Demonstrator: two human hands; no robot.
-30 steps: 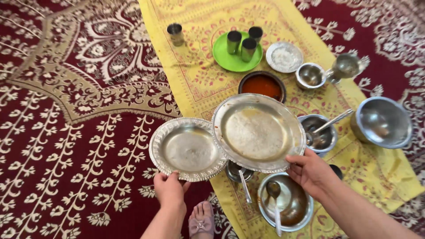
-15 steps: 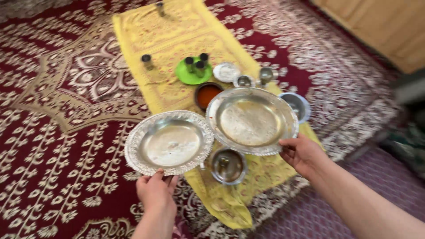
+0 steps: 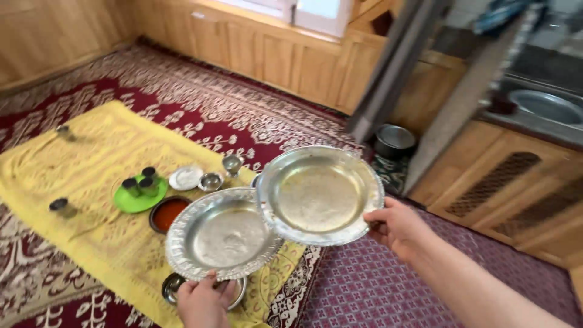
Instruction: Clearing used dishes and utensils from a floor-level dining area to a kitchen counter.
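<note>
Right now I'm holding two steel plates up above the floor, one per hand. My left hand (image 3: 203, 302) is gripping the near rim of the embossed-rim plate (image 3: 221, 235), fingers (image 3: 226, 293) curled under the edge, thumb on top, pinching the rim. My right hand (image 3: 398, 228) is gripping the right rim of the smooth-rim plate (image 3: 319, 194), thumb over the edge, the other fingers hiding beneath it. The smooth-rim plate is overlapping the right edge of the embossed one and sitting slightly higher; both look used, with a thin smear of residue. Below them the yellow cloth (image 3: 91, 182) is lying on the patterned red carpet (image 3: 243, 109), carrying a green plate (image 3: 138, 199) with dark steel cups, a bowl of red sauce (image 3: 168, 212), a small white dish (image 3: 186, 178), a small steel bowl (image 3: 211, 181) and a steel cup (image 3: 232, 163). Another steel bowl (image 3: 173, 285) is peeking out under my left hand. Wooden cabinets (image 3: 504, 182) are standing at the right.
</note>
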